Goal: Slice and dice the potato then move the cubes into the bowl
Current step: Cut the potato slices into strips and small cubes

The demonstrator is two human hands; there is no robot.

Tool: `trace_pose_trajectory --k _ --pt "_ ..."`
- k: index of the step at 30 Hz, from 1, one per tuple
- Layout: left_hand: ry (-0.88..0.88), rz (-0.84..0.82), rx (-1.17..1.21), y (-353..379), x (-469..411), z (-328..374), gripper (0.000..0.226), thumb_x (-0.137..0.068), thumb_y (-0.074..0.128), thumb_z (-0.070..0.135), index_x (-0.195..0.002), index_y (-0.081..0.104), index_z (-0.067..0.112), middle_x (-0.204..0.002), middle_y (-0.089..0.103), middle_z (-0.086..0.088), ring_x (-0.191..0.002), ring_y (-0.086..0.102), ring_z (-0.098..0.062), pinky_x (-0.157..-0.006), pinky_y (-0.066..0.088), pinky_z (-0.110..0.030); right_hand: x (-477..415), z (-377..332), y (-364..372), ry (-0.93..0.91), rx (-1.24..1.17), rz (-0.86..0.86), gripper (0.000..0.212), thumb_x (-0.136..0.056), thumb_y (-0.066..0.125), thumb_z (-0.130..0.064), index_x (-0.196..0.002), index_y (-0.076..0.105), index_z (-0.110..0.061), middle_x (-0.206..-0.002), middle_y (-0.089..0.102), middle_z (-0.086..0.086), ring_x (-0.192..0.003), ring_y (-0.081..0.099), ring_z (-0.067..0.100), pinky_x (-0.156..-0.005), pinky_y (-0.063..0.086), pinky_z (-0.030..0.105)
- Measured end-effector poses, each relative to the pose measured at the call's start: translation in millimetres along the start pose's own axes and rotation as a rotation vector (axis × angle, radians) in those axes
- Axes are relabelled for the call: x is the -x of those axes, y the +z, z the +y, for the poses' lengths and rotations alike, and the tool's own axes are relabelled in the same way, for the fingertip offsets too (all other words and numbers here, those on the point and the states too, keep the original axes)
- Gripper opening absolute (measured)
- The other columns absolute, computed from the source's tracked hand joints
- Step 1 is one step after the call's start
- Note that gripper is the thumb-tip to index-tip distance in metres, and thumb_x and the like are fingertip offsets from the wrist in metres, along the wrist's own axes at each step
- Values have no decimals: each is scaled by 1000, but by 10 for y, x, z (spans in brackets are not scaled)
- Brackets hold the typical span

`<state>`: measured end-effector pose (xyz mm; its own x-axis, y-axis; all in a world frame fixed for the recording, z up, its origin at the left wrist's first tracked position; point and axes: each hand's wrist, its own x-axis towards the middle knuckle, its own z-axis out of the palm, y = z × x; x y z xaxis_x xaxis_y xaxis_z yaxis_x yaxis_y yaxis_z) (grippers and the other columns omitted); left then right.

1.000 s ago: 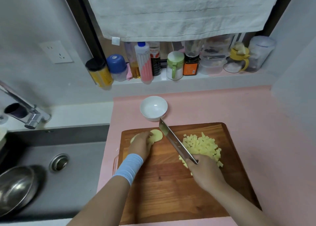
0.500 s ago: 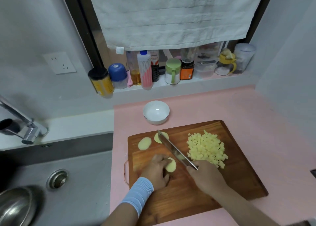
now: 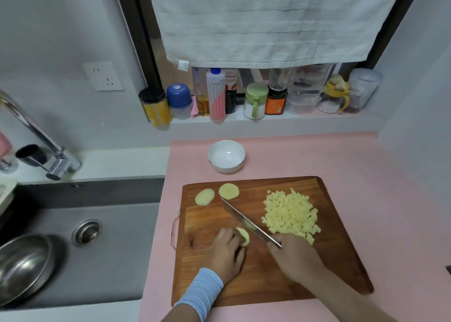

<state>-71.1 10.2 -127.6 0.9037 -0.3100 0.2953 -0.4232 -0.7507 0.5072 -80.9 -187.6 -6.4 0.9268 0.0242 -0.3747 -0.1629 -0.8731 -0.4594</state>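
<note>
Now the left hand (image 3: 225,254) pinches a potato slice (image 3: 243,236) just beside the knife (image 3: 249,224), seemingly touching its blade, which the right hand (image 3: 294,255) grips, with cubes (image 3: 290,215) beyond it.

No text can be read. The orange label on the dark jar (image 3: 275,104), the red-and-white label on the dark bottle (image 3: 230,87), the yellow label on the black-lidded jar (image 3: 156,113) and the lines printed down the pink squeeze bottle (image 3: 216,99) are all too blurred to make out.

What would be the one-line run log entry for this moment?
left hand holds potato slice | right hand grips knife | cubes on board | bowl empty
</note>
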Motion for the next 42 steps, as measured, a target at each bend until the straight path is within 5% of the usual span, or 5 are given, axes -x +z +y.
trace_pose_trajectory --k 10,17,22,28,42 --pt "17 99 -3 109 -1 77 18 -95 55 16 -106 68 14 -111 64 2 -100 57 -20 -93 49 -30 78 112 48 -210 159 42 37 -103 44 -44 -137 59 -41 -98 75 -11 -89 68 8 -75 50 24" --pt "31 118 15 97 -22 110 17 -93 62 9 -108 69 12 -112 63 2 -100 58 -21 -96 47 -27 154 226 30 -202 192 31 22 -102 44 -39 -112 63 -36 -64 52 -11 -64 54 11 -59 40 25" --pt "22 115 24 107 -16 98 14 -90 66 6 -102 69 13 -109 63 3 -97 57 -18 -93 48 -26 134 305 1 -199 193 19 24 -103 43 -38 -113 64 -33 -62 48 -13 -60 48 8 -49 28 16" --pt "7 110 27 107 -20 93 9 -93 59 11 -91 68 13 -96 61 3 -92 56 -18 -87 49 -27 -11 245 -19 -121 118 -151 30 -105 45 -34 -78 58 -34 -65 58 -9 -61 56 7 -51 34 18" --pt "-12 133 21 78 -1 116 5 -92 63 10 -88 65 12 -93 57 3 -89 53 -16 -84 48 -24 -129 77 12 -125 109 -122 26 -104 45 -38 -91 66 -32 -71 62 -9 -67 59 8 -55 38 24"
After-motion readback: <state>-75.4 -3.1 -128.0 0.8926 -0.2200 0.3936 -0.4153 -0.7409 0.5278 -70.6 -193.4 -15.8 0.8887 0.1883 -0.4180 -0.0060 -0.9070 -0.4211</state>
